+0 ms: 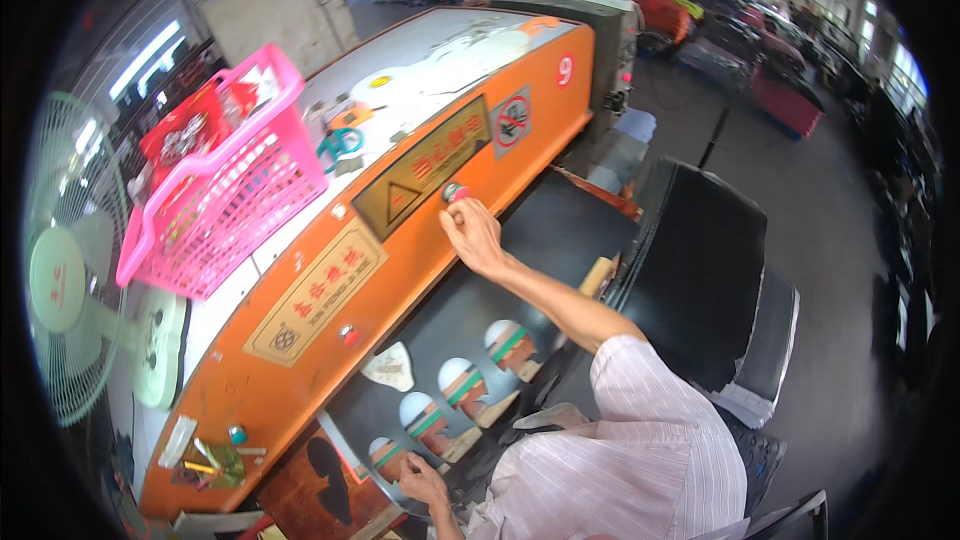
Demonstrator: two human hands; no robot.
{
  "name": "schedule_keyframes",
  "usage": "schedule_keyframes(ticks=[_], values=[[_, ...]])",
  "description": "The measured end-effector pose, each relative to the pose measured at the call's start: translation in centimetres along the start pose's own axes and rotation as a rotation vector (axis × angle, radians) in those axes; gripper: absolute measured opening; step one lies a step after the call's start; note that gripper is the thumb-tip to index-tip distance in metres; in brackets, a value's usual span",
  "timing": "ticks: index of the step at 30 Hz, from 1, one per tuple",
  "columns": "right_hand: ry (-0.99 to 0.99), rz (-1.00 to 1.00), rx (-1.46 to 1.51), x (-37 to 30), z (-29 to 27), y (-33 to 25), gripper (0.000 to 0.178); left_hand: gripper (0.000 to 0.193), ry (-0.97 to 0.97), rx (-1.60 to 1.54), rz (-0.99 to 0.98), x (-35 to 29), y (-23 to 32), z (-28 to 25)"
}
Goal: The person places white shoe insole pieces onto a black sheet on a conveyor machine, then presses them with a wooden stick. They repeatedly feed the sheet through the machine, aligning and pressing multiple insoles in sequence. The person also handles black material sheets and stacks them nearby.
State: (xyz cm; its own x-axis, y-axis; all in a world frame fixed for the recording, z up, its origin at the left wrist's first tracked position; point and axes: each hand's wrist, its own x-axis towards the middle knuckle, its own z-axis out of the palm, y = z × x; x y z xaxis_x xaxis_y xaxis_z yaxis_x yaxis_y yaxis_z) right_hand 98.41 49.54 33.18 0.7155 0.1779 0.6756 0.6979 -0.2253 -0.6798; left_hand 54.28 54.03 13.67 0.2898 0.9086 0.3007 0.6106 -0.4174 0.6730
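My right hand [474,234] is raised to the orange front of a large machine [330,240]. Its fingers are curled, and their tips meet a red push button [457,194]; I see nothing held in them. Low in the view, my left hand [425,485] has its fingers closed at the edge of the leftmost rounded piece [386,454]. Several such pieces, pale with a green band and a brown patch, lie in a slanting row on the dark work surface [570,225]. Beside the row lies a flat off-white cutout [391,367].
A pink basket [235,180] stands on the machine's top beside teal-handled scissors [340,145]. At far left is a pale green fan [60,280]. A stack of black sheets [690,270] stands to the right. A second red button [349,336] sits lower on the orange front.
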Motion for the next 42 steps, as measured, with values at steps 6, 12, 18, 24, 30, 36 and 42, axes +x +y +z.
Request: schedule_keyframes(ticks=[6, 12, 18, 24, 30, 36, 42], values=[[-0.338, -0.027, -0.003, -1.7, -3.4, 1.6, 0.02, 0.049, -0.052, 0.058, -0.012, 5.8, 0.6, -1.6], [-0.63, -0.158, 0.034, -16.3, -4.0, 0.9, 0.024, 0.05, -0.055, 0.2, -0.102, 9.2, -0.3, -0.6], [-0.719, -0.18, -0.14, -23.3, -2.8, -0.4, 0.03, 0.05, 0.101, 0.169, 0.036, 9.2, -2.5, 0.5], [-0.692, -0.21, -0.226, -23.9, -2.5, -0.2, 0.02, 0.049, 0.022, 0.262, -0.104, 9.7, -1.8, 0.8], [-0.629, -0.292, -0.29, -25.5, -4.6, 0.2, 0.021, 0.05, -0.017, 0.16, -0.113, 7.5, 1.0, -0.1], [-0.602, -0.251, -0.394, -24.3, -7.7, -1.8, 0.013, 0.045, -0.102, 0.131, -0.163, 2.0, 1.5, -0.8], [-0.773, -0.182, -0.105, -21.8, 1.3, -5.4, 0.076, 0.035, -0.044, 0.131, -0.166, -4.8, 2.4, -1.6]])
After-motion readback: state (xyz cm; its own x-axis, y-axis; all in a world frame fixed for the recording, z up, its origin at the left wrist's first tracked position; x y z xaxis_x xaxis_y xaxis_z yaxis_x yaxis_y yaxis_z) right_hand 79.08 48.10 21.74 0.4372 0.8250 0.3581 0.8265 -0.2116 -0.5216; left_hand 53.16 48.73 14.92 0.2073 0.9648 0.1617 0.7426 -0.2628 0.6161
